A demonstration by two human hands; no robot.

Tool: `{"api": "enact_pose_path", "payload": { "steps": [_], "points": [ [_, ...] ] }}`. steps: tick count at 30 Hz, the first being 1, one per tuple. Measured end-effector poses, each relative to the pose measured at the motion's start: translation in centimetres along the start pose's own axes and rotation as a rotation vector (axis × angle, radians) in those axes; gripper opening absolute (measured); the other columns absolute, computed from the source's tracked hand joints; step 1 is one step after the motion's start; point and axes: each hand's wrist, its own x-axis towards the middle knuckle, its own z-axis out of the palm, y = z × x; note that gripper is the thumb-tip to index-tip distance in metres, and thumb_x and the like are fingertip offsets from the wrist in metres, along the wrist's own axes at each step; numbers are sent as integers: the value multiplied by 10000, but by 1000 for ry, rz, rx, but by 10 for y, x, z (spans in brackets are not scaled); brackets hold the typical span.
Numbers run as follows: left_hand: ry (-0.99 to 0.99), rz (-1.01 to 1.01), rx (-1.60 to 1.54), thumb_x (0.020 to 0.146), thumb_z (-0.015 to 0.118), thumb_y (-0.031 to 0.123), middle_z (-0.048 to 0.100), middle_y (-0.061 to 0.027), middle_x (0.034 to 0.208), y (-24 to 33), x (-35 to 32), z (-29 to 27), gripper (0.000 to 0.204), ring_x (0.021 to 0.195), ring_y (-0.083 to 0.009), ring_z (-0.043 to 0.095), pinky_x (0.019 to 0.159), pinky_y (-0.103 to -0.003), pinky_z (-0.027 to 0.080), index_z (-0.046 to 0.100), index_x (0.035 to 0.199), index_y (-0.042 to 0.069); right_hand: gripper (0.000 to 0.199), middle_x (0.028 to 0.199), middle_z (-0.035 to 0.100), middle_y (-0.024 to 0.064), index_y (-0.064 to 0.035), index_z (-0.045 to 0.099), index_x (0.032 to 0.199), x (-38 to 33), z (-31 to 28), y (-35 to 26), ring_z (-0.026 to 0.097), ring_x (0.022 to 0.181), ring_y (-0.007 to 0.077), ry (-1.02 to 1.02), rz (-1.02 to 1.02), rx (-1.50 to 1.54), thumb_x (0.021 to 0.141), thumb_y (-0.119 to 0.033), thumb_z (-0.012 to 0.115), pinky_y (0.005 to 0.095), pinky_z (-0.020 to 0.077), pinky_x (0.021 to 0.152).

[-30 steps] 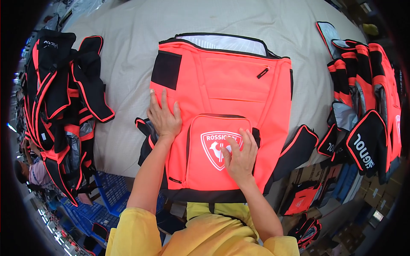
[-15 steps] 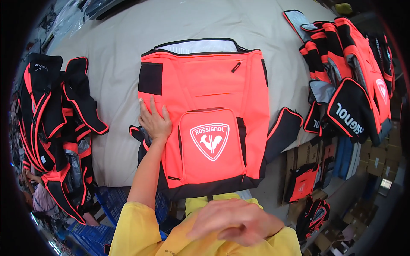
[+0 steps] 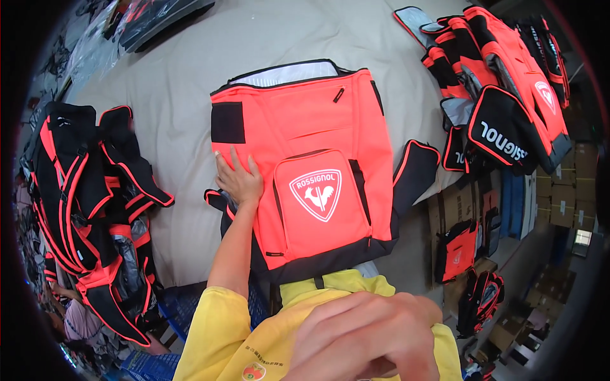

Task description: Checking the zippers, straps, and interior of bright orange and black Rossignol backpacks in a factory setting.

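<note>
Head: L hand (image 3: 240,183) flat on bag (image 3: 314,120)

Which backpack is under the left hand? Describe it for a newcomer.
Start at the pale cloth-covered table, between the left bag pile and the right bag pile. In the middle lies a coral backpack, the left hand on its side. Unlike those piles, it is a single bag, front pocket up, pale lining showing at its top.

The coral-red backpack (image 3: 305,166) lies front up on the table (image 3: 178,101), black base at the near edge. Its top gapes over pale lining; the front pocket bears 1 white crest.
</note>
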Motion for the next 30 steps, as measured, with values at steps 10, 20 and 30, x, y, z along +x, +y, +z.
{"api": "enact_pose_path", "payload": {
  "steps": [10, 20, 30],
  "points": [
    [-70, -71, -72, 1016, 595, 500, 312, -237, 1678, 0, 16, -13, 658, 1530, -393, 361, 1151, -657, 330, 471, 1567, 161, 414, 1109, 703, 63, 0, 602, 1345, -243, 17, 112, 674, 1012, 128, 827, 993, -163, 1033, -249, 711, 290, 545, 857],
    [73, -204, -399, 1059, 606, 297, 508, -302, 1503, -113, -22, -141, 584, 1425, -436, 461, 1223, -477, 325, 475, 1476, -90, 319, 1133, 634, 82, -99, 522, 1141, -356, -26, 205, 648, 970, 192, 1478, 621, 282, 1034, -327, 717, 430, 595, 880],
    [-488, -872, -1036, 1046, 590, 545, 586, -184, 1437, -127, -107, -133, 749, 1301, -261, 564, 1106, -397, 433, 523, 1456, -78, 727, 1481, 573, 117, -84, 453, 1534, -339, -40, 221, 524, 1377, 309, 1330, 559, 518, 988, -473, 735, 536, 409, 1160]
  ]
}}
